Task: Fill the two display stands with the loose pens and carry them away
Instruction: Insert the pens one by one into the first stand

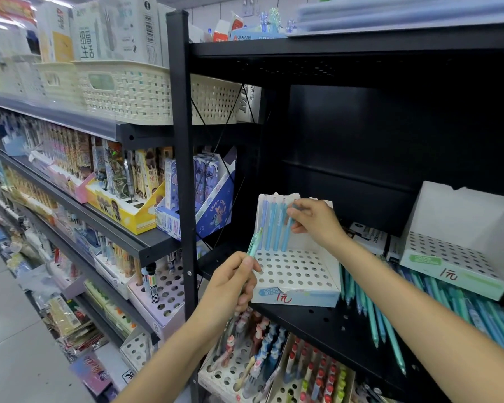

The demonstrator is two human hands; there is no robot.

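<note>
Centrally, black metal shelf (326, 324) carries display stand (297, 274), shop aisle.

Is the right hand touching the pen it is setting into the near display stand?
Touching. The head view shows the right hand pinching the blue pen in the near display stand.

— What can be read in front of me?
— The near display stand (296, 296), centre frame, says "COLOR BLOCKING" and "1元". The second stand (451, 269), far right, says the same. A blue box (216, 210), left of centre, says "ENJOY TIME".
</note>
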